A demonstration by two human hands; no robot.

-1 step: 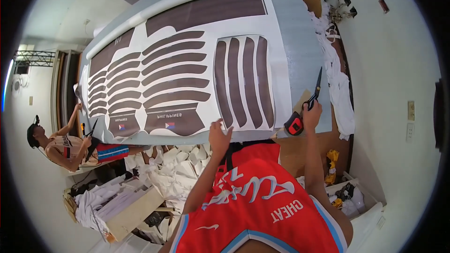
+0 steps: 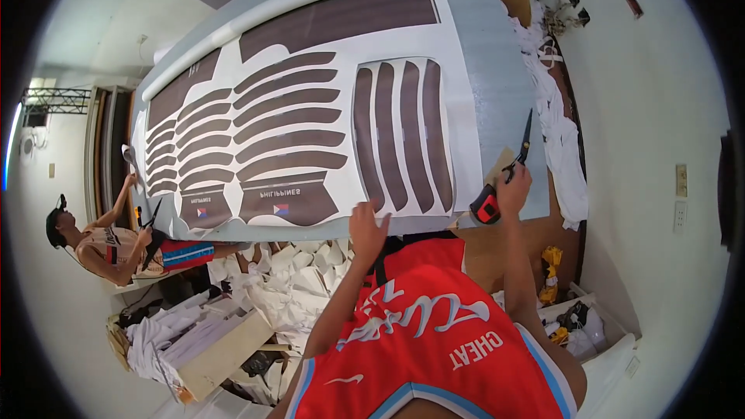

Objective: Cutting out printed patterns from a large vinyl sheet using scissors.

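My right hand (image 2: 513, 192) grips a pair of black scissors (image 2: 526, 138) by the handles, its blades pointing away over the table's right side. Just left of that hand is a red and black tape measure (image 2: 486, 207). At the near table edge, my left hand (image 2: 366, 230) has its thumb held apart and its fingertips by the lower edge of the white printed sheet (image 2: 353, 120). Nothing shows in its grasp. Dark curved strips and larger dark panels are printed across the sheet. A separate cut piece (image 2: 393, 109) with several long dark strips lies on its right part.
A white paper roll (image 2: 310, 8) runs along the far side of the blue-grey table (image 2: 497, 101). Another person (image 2: 116, 244) stands at the left end, also holding scissors (image 2: 153, 215). Paper scraps (image 2: 287, 279) heap below the near edge. White cloth (image 2: 563, 155) hangs along the right side.
My left hand has shifted slightly to the right along the sheet's near edge. The right hand and scissors have barely moved.
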